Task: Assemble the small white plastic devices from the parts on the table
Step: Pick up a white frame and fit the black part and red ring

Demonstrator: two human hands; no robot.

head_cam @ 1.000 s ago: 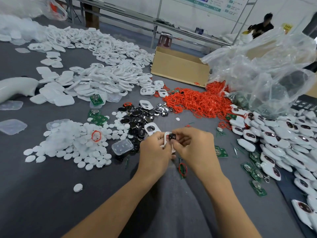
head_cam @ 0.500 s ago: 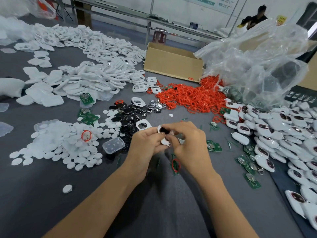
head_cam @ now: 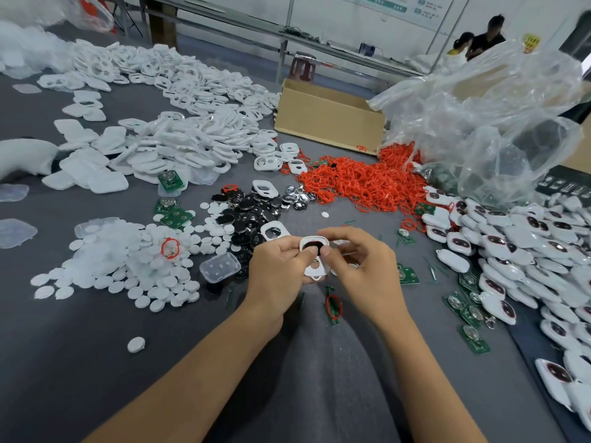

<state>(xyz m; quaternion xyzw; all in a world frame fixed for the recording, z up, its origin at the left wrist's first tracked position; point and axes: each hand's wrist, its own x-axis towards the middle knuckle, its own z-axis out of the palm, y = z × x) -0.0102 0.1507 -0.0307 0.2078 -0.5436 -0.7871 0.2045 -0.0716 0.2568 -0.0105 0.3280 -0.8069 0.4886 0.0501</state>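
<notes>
Surface: grey cloth-covered table (head_cam: 80, 362), bare only at the near edge, everything further out was buried in parts.
Hands: left hand (head_cam: 278, 276) and right hand (head_cam: 361, 266) were both closed around one white shell (head_cam: 315, 255), thumbs pressed on its face, held just above the table in the middle.
Shell: white frame with a dark oval window at the top and a small hole lower down, tilted up toward the camera.
Right under the hands: a loose red ring (head_cam: 334, 306) lying over a green bit.
Left side: heap of white discs (head_cam: 128, 266) plus a clear plastic cap (head_cam: 220, 266) just beside it.
Behind the hands: pile of black lenses (head_cam: 252, 212), touching the discs.
Right side: stack of assembled devices (head_cam: 527, 251) with green circuit boards (head_cam: 407, 274) scattered near it.
Further back: red rings pile (head_cam: 361, 183), white frames (head_cam: 179, 145) all over the left.
Far end: cardboard box (head_cam: 329, 119), big clear plastic bag (head_cam: 499, 123), then a workshop wall with two people way off.
</notes>
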